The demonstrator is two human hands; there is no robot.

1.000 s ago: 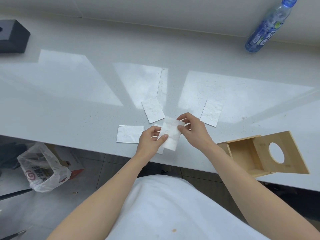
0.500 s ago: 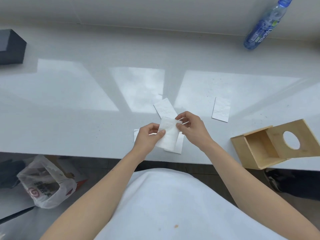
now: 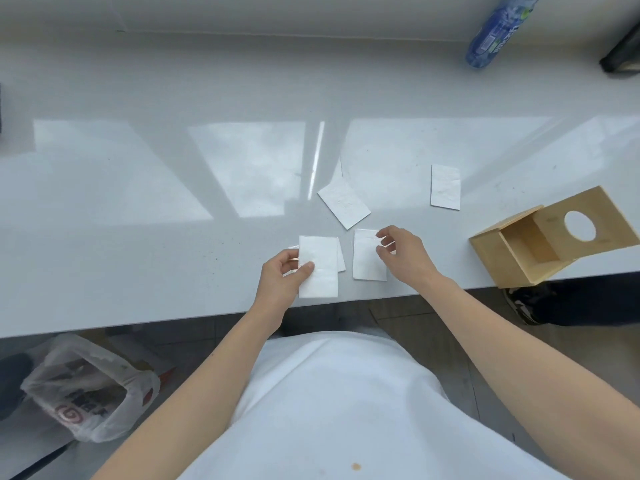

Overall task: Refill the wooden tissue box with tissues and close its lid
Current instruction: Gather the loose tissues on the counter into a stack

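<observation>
Left hand [image 3: 280, 284]: pinching a folded tissue [image 3: 318, 266].
Right hand [image 3: 403, 254]: hovering released over a flat tissue [image 3: 367, 258].
Wooden tissue box [image 3: 540, 237]: lying open, right of both hands.

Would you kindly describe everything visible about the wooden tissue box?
The wooden tissue box is light, plain wood, lying tipped on the white counter near its front edge, at the person's right. Its open side shows an empty interior. One panel has an oval opening. No hand touches it.
</observation>
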